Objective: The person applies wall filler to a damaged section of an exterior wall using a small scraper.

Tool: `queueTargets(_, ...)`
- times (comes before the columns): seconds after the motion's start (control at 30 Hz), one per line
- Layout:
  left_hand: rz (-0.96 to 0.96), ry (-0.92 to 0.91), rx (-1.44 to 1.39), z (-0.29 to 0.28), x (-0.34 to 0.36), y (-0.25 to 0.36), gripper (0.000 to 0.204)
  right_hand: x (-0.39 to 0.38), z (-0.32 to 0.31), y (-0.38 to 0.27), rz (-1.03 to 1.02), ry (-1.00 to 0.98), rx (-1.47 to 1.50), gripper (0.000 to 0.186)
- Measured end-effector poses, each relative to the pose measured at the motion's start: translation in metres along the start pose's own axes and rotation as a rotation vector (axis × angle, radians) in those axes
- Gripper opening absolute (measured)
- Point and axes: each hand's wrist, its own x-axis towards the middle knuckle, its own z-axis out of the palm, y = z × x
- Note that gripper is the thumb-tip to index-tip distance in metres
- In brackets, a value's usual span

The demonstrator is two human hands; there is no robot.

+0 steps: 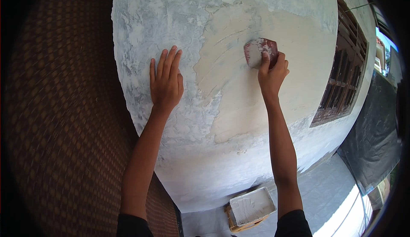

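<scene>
My right hand grips a dark red putty scraper, thumb on its near face. Pale putty is smeared over the scraper's left part, and its blade edge is at the wall. Around it spreads a cream patch of fresh putty with curved streaks on its left side. To the left, my left hand lies flat against the blotchy white and grey wall, fingers stretched upward and holding nothing.
Below stands a tray of white putty on a yellowish stand on the grey floor. A brown woven panel runs along the left. At right are a dark wooden window and a black sheet.
</scene>
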Motion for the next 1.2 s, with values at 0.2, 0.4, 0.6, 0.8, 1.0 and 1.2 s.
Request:
queueTargets(0.2, -0.015, 0.004, 0.032, 0.001, -0.003, -0.002, 0.05, 0.012, -0.018, 0.006, 0.286, -0.05, 0.629, 0.03)
queueTargets(0.4, -0.003, 0.0, 0.015, 0.0, -0.003, -0.003, 0.049, -0.061, 0.011, -0.033, -0.408, -0.506, 0.277, 0.02)
queueTargets(0.6, -0.026, -0.007, 0.034, 0.001, -0.001, 0.001, 0.049, 0.008, -0.012, 0.027, 0.425, 0.076, 0.505, 0.028)
queueTargets(0.8, -0.026, -0.011, 0.039, 0.001, -0.004, 0.0, 0.05, -0.04, -0.002, 0.001, 0.117, -0.323, 0.514, 0.028)
queueTargets(1.0, -0.023, -0.008, 0.022, 0.001, -0.002, 0.0, 0.05, -0.009, 0.003, 0.007, 0.402, -0.058, 0.529, 0.028)
queueTargets(1.2, -0.028, -0.012, 0.036, -0.002, -0.003, -0.002, 0.05, -0.037, 0.011, -0.052, -0.246, -0.355, 0.33, 0.025)
